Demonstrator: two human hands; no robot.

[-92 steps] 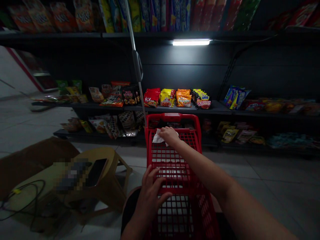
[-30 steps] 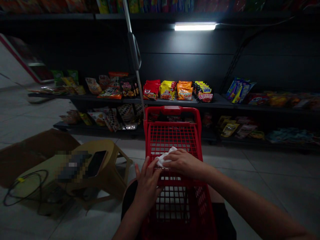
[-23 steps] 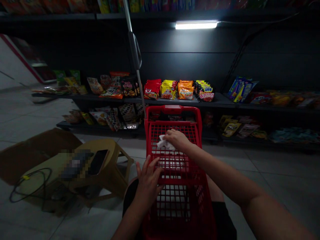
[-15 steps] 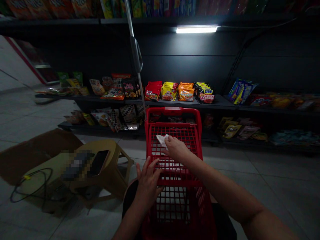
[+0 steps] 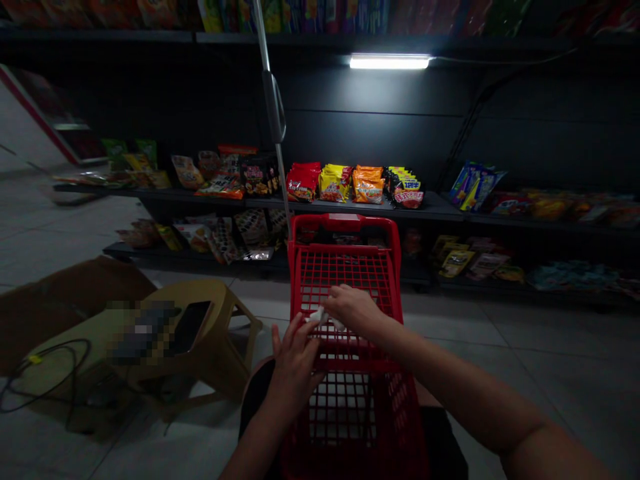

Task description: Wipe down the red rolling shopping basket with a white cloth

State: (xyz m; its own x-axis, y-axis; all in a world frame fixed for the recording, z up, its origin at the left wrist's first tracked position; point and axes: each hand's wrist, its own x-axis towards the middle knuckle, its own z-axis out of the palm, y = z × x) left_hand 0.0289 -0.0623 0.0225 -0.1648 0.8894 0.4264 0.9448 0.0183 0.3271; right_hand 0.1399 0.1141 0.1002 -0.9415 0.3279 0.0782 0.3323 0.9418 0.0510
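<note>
A red plastic shopping basket point(image 5: 395, 267), a meshed one with its handle on the far side, stands in front of me between my legs. My right hand point(image 5: 355, 310) is closed on a crumpled white tissue point(image 5: 320, 316), low over the mesh at the basket's middle. At the basket's left side is my left hand point(image 5: 294, 363), its fingers spread and its palm down. The left fingertips reach close to the tissue; whether they touch it I cannot tell.
Dark shelves point(image 5: 435, 208) with bagged snacks run across ahead, under a lit tube lamp point(image 5: 390, 62). A metal pole point(image 5: 275, 113) rises behind the basket's left corner. To the left are a tan stool point(image 5: 225, 333) bearing a phone point(image 5: 189, 327), a cardboard piece point(image 5: 95, 283) and a black cable point(image 5: 75, 373).
My right hand has moved nearer to me with the tissue, from the far mesh to beside my left fingertips. The left hand has hardly moved.
</note>
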